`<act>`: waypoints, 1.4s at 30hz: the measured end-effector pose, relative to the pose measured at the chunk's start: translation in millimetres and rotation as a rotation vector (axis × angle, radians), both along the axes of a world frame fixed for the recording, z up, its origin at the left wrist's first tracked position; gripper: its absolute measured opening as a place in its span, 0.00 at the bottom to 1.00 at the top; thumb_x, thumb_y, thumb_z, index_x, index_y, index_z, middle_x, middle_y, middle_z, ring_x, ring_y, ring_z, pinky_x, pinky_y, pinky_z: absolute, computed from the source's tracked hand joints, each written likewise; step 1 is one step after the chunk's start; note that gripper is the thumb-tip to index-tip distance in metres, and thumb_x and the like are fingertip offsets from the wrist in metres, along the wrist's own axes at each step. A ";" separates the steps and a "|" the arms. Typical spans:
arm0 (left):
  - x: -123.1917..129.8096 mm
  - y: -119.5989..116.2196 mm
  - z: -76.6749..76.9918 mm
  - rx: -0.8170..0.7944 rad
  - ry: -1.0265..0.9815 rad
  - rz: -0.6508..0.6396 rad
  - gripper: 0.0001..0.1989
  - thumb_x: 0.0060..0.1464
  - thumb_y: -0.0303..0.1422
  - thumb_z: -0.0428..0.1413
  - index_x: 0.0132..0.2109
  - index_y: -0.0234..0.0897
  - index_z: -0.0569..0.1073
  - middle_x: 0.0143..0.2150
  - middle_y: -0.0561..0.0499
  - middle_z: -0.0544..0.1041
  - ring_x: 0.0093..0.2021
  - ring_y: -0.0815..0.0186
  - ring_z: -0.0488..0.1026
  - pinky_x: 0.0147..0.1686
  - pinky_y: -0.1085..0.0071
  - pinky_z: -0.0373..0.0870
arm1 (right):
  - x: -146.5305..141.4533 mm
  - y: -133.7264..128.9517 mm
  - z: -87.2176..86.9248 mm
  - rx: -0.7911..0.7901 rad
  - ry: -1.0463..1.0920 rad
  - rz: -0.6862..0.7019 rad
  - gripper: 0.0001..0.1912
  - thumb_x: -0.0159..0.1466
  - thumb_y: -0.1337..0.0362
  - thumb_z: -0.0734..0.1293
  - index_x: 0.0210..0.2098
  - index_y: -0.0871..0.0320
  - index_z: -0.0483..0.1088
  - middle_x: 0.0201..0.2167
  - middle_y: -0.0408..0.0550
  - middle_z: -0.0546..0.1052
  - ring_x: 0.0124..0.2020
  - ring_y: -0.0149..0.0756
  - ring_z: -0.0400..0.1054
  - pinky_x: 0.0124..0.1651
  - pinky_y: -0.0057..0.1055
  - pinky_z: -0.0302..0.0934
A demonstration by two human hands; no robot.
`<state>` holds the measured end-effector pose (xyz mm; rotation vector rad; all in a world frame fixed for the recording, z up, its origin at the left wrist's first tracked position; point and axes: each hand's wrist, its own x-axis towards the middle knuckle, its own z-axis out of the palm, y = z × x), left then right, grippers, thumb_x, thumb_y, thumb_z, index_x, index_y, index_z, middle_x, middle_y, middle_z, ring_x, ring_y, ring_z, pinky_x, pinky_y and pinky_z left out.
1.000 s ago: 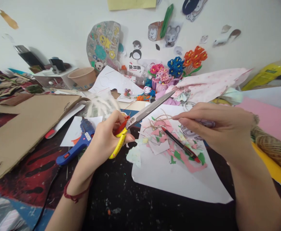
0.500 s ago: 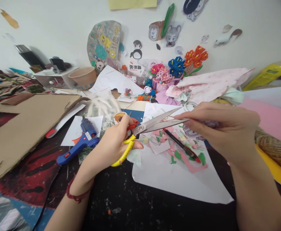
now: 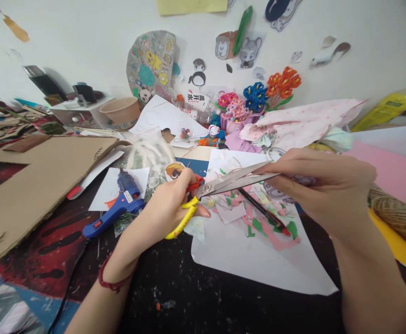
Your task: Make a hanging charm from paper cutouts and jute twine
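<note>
Yellow-handled scissors (image 3: 183, 221) are in my left hand (image 3: 170, 204), its fingers closed round the handles and a small red piece (image 3: 195, 183) beside the pivot. The blades are slightly parted and point right. At their tips is my right hand (image 3: 314, 185), its thumb and fingers pinched together; what lies between them is too small to name. Below the blades a white sheet (image 3: 251, 264) carries pink, green and white paper scraps (image 3: 258, 225) and a black and red pen (image 3: 265, 212).
A blue glue gun (image 3: 115, 211) lies left of my left hand, near brown cardboard (image 3: 49, 181). Pipe-cleaner flowers (image 3: 235, 107) stand at the back. A twine roll (image 3: 397, 215) and yellow bottle (image 3: 387, 109) are at the right.
My left hand and the scissors have shifted slightly right, bringing the blade tips closer to my right hand's fingers. My right hand has hardly moved.
</note>
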<state>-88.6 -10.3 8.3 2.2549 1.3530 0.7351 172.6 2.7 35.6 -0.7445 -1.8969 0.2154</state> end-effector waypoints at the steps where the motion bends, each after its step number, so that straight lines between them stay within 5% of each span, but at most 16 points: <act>1: 0.1 0.1 -0.1 0.006 0.004 -0.002 0.22 0.56 0.52 0.53 0.37 0.41 0.55 0.28 0.58 0.67 0.24 0.71 0.58 0.27 0.74 0.57 | 0.0 -0.2 0.2 0.006 -0.003 -0.004 0.09 0.59 0.72 0.72 0.34 0.50 0.81 0.24 0.41 0.78 0.26 0.30 0.69 0.26 0.30 0.59; 22: 1.0 0.7 -0.7 0.042 -0.003 -0.031 0.22 0.57 0.49 0.55 0.33 0.41 0.52 0.22 0.62 0.60 0.23 0.73 0.52 0.25 0.76 0.53 | 1.0 -0.3 -0.5 0.045 -0.019 -0.006 0.08 0.58 0.73 0.73 0.32 0.52 0.79 0.24 0.39 0.75 0.25 0.26 0.65 0.27 0.28 0.58; 29: -1.1 -1.9 -3.3 0.054 -0.076 0.060 0.23 0.54 0.50 0.59 0.32 0.40 0.57 0.22 0.61 0.59 0.23 0.73 0.53 0.24 0.76 0.51 | 0.6 -0.2 0.7 0.027 -0.010 -0.019 0.06 0.58 0.72 0.74 0.31 0.55 0.78 0.23 0.37 0.74 0.25 0.23 0.64 0.28 0.26 0.57; 36: -11.2 -0.2 -11.6 0.074 -0.217 0.198 0.22 0.53 0.52 0.59 0.37 0.40 0.60 0.30 0.55 0.70 0.27 0.70 0.63 0.27 0.73 0.59 | 1.8 -2.9 1.0 -0.100 -0.017 -0.081 0.05 0.61 0.67 0.71 0.30 0.52 0.78 0.25 0.39 0.77 0.25 0.28 0.67 0.28 0.30 0.59; 42: -9.4 5.4 -14.8 0.384 -0.042 0.260 0.25 0.52 0.52 0.58 0.45 0.39 0.60 0.43 0.46 0.73 0.31 0.66 0.68 0.30 0.69 0.64 | 1.8 -3.3 2.5 -0.209 -0.057 -0.084 0.06 0.62 0.64 0.71 0.28 0.52 0.78 0.24 0.39 0.78 0.25 0.29 0.67 0.26 0.30 0.57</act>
